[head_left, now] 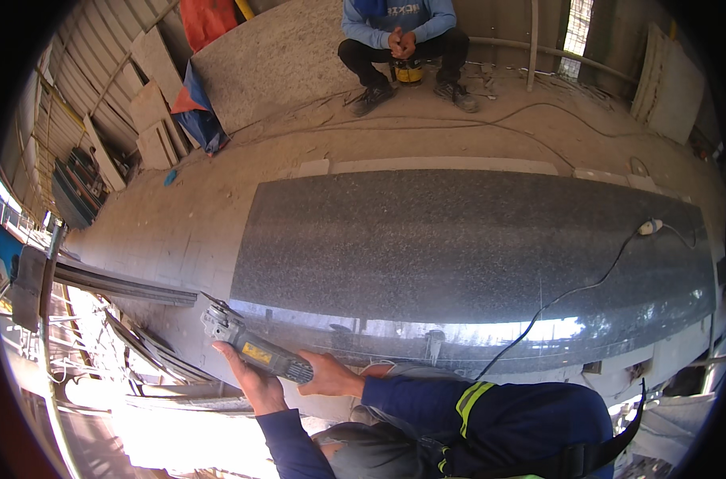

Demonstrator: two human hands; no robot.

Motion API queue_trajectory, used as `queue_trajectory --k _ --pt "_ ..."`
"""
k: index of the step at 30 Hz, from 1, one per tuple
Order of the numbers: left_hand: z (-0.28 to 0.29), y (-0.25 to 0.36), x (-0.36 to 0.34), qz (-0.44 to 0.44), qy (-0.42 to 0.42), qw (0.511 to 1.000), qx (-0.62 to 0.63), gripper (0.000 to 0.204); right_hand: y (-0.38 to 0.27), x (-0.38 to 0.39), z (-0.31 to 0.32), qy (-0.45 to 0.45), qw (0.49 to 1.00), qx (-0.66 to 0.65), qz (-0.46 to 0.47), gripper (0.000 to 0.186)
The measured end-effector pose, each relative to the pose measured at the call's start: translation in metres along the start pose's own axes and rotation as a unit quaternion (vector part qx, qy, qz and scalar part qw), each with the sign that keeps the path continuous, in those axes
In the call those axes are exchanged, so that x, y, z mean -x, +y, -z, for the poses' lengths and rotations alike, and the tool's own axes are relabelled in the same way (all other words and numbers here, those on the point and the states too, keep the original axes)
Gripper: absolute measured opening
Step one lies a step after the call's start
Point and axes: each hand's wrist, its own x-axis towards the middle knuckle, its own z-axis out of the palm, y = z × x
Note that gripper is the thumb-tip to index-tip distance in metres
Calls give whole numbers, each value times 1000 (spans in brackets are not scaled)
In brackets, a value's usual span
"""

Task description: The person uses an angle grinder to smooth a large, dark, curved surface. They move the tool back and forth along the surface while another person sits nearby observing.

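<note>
**Angle grinder [255, 350], held aslant**

Grey body [281, 362], yellow label [257, 354] on upward side. Silvery gear head [221, 323] points to 10 o'clock; dark ribbed tail end [301, 370] to 4. Thin dark edge [217, 302] at the head's 12 o'clock side: disc or guard, cannot tell which. Position: half past seven from view centre. Running or stopped: not discernible.

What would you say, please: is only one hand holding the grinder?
No: the left hand holds the grinder near its head, the right hand its rear.
</note>
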Motion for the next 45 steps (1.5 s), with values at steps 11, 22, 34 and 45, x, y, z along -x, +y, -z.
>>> queue_trajectory --k 11,22,34,45 --pt "11 -17 -14 59 -48 997 6 95 18 -2 7 19 999 -24 -23 76" --pt "14 -31 -15 88 2 992 -86 68 24 -1 4 48 999 -12 -9 71" --pt "3 -39 -27 100 41 992 -59 56 9 -5 5 56 998 2 -39 62" --pt "29 -41 -38 109 65 991 -46 55 10 -9 -1 27 999 25 -31 65"
